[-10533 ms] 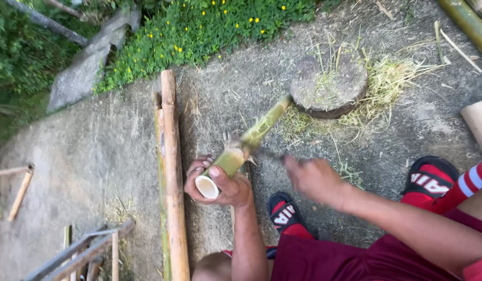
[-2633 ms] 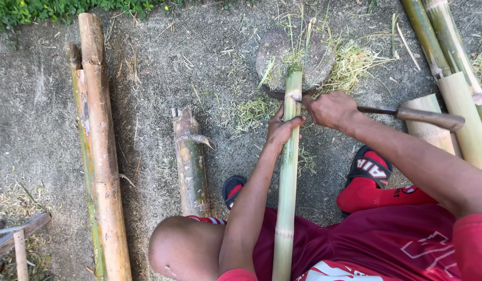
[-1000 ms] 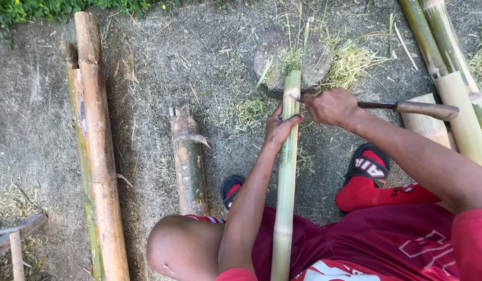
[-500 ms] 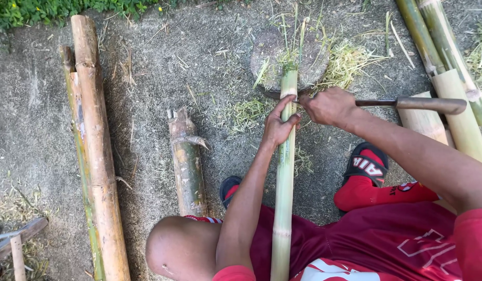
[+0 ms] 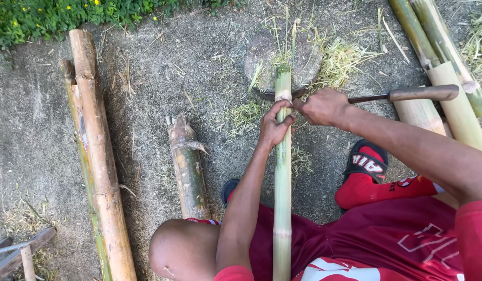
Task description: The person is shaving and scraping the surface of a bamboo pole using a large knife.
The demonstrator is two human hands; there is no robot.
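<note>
Bamboo pole [image 5: 282,171] | left hand [image 5: 275,125] grip | tip on stump [image 5: 303,49] edge

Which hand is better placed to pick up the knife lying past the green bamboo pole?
Probably the right hand. It sits closest to the knife, whose handle lies just beyond it on that side. The left hand is wrapped around the green bamboo pole, steadying it on the wooden block.

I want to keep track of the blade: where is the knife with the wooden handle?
In the head view, the knife lies right of centre, level behind the right hand, beside the pale bamboo poles.
</note>
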